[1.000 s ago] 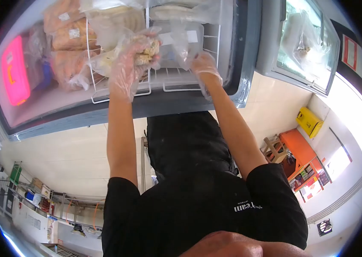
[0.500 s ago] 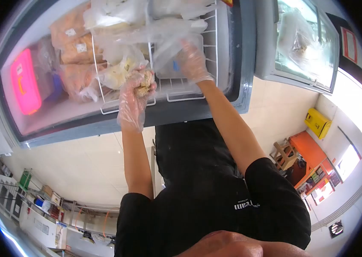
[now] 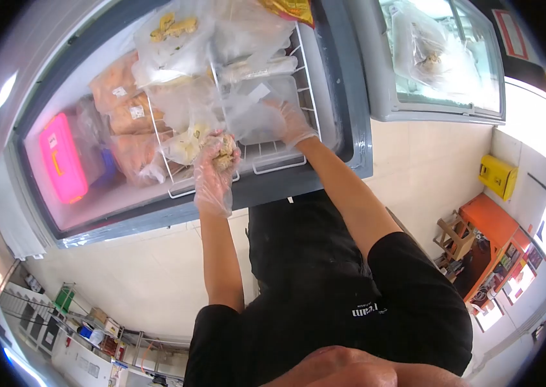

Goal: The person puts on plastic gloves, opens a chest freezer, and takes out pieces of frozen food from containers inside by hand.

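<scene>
Both of my hands wear clear plastic gloves over an open chest freezer point(image 3: 124, 222). My left hand point(image 3: 213, 177) is closed around a tan, crumbly-looking clump of food point(image 3: 224, 153), near the front rim of the white wire basket point(image 3: 279, 169). My right hand point(image 3: 291, 122) is at a translucent plastic bag point(image 3: 247, 106) in the basket's right part. Its fingertips are partly hidden by the bag and appear to pinch it. Just behind my left hand lies a clear bag with pale yellow pieces point(image 3: 186, 143).
Bags of orange-brown food point(image 3: 132, 116) and a pink case point(image 3: 64, 158) fill the freezer's left side. A gold packet point(image 3: 292, 9) lies at the back. To the right stands another glass-topped freezer point(image 3: 441, 103). A yellow box point(image 3: 497, 177) hangs on the wall.
My view has shifted, so the freezer sits lower and further right in it. My left hand keeps the clump. The plastic at my right hand has come down, and a white label shows on it.
</scene>
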Available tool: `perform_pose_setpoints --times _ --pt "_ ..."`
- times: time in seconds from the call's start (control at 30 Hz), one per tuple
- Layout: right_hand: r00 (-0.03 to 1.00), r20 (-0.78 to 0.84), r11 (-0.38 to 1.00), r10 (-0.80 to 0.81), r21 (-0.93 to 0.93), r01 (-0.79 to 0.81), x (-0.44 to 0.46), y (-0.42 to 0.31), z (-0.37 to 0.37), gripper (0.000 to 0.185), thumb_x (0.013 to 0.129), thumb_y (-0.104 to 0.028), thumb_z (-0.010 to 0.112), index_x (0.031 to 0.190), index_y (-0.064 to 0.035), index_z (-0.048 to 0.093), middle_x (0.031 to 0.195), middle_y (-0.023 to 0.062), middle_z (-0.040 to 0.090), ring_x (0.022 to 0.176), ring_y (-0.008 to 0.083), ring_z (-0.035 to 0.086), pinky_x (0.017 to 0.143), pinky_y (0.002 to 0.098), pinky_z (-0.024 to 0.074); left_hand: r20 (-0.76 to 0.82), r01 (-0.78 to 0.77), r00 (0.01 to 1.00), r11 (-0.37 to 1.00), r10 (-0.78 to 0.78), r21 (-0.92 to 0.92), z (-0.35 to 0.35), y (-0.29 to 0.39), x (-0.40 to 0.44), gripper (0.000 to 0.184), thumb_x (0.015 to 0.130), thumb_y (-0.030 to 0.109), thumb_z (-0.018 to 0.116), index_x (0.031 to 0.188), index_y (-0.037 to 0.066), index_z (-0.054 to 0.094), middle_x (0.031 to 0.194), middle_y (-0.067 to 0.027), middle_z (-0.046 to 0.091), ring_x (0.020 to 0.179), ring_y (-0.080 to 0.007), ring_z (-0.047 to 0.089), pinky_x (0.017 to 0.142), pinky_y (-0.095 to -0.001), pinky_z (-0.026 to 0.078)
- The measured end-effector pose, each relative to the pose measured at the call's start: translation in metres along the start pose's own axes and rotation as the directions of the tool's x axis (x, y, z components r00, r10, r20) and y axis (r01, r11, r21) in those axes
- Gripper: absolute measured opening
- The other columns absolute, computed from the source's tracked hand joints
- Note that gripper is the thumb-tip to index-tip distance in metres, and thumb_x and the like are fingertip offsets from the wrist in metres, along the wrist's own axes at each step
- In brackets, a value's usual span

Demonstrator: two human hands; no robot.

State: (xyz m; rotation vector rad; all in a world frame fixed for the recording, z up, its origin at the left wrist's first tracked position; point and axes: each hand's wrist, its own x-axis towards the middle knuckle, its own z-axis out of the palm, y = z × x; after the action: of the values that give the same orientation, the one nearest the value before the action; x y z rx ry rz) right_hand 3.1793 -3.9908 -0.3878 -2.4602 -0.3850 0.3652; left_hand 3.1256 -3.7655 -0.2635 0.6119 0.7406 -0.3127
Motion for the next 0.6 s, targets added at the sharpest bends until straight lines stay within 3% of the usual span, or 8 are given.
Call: perform_pose_setpoints --times 0.1,0.2,0.3,0.4,0.43,0.53,0.57,0.6 --pt "0.971 -0.08 0.967 -0.226 -0.141 0.213 0.012 0.037 0.037 0.053 0.088 -0.009 0.052 0.137 -0.027 0.048 0.096 0.0201 0.065 0.085 0.0374 0.065 0.077 0.0484 0.0515 0.018 -0.015 1.0 1.0 0.015 -0.017 -0.001 -0.002 -0.004 0.036 0.084 0.012 0.064 0.119 0.007 0.055 0.107 -0.016 0.062 0.088 -0.0231 0.062 0.071 -0.0309 0.057" --pt "0.993 0.076 0.919 -0.087 -0.379 0.109 0.002 -0.003 -0.009 0.056 0.088 -0.007 0.051 0.14 -0.027 0.045 0.095 0.0202 0.065 0.082 0.0351 0.066 0.074 0.0462 0.0519 0.014 -0.016 1.0 1.0 0.016 0.013 0.003 0.0 -0.014 0.035 0.085 0.013 0.063 0.119 0.008 0.055 0.108 -0.0162 0.061 0.085 -0.0216 0.061 0.07 -0.0299 0.056" --pt "0.986 0.164 0.946 -0.023 -0.314 0.074 -0.001 0.017 0.003 0.074 0.085 -0.016 0.059 0.151 -0.0236 0.028 0.102 0.026 0.065 0.085 0.0339 0.066 0.074 0.047 0.0509 -0.028 -0.039 0.999 0.997 0.041 0.067 -0.003 -0.003 -0.017 0.038 0.083 0.013 0.064 0.12 0.008 0.055 0.108 -0.0131 0.062 0.089 -0.0205 0.061 0.073 -0.0317 0.054" --pt "0.929 0.215 0.928 0.3 -0.292 -0.232 -0.013 -0.002 -0.018 0.084 0.081 -0.016 0.062 0.154 -0.0179 0.02 0.102 0.0268 0.065 0.085 0.0363 0.066 0.074 0.0465 0.0509 0.017 -0.062 0.998 0.995 0.061 0.075 -0.002 -0.005 -0.022 0.04 0.083 0.013 0.065 0.121 0.008 0.055 0.108 -0.0125 0.063 0.092 -0.0204 0.061 0.074 -0.0314 0.055" --pt "0.927 0.156 0.907 0.342 -0.314 -0.282 -0.01 0.013 0.006 0.088 0.079 -0.021 0.063 0.154 -0.012 0.018 0.106 0.0255 0.066 0.09 0.0373 0.066 0.078 0.0446 0.0509 0.036 -0.056 0.998 0.996 0.053 0.07 0.0 -0.004 -0.025 0.04 0.083 0.012 0.065 0.122 0.008 0.054 0.108 -0.0127 0.063 0.092 -0.0207 0.062 0.074 -0.0312 0.055" --pt "0.907 0.211 0.925 0.365 0.032 -0.38 -0.023 -0.003 -0.03 0.085 0.08 -0.02 0.06 0.153 -0.0105 0.02 0.11 0.0256 0.065 0.098 0.0357 0.065 0.083 0.0415 0.0504 0.045 -0.055 0.998 0.996 0.052 0.069 0.006 0.002 -0.037 0.039 0.083 0.011 0.065 0.121 0.007 0.056 0.109 -0.0138 0.062 0.091 -0.0217 0.062 0.073 -0.0315 0.055" --pt "0.812 0.33 0.862 0.481 -0.009 -0.507 -0.018 -0.029 -0.072 0.077 0.08 -0.022 0.06 0.15 -0.0094 0.03 0.109 0.0246 0.065 0.102 0.0315 0.065 0.086 0.0371 0.05 0.018 -0.061 0.998 0.997 0.06 0.056 0.009 0.003 -0.04 0.039 0.082 0.011 0.065 0.12 0.007 0.056 0.109 -0.0139 0.062 0.09 -0.0218 0.062 0.072 -0.0314 0.055" --pt "0.824 0.359 0.864 0.439 0.081 -0.496 -0.023 -0.046 -0.111 0.074 0.08 -0.024 0.062 0.147 -0.0094 0.035 0.109 0.023 0.066 0.101 0.0299 0.065 0.086 0.0361 0.0502 -0.005 -0.067 0.998 0.997 0.068 0.045 0.012 0.006 -0.044 0.038 0.082 0.01 0.066 0.119 0.007 0.057 0.109 -0.014 0.062 0.09 -0.0218 0.062 0.071 -0.0313 0.055"
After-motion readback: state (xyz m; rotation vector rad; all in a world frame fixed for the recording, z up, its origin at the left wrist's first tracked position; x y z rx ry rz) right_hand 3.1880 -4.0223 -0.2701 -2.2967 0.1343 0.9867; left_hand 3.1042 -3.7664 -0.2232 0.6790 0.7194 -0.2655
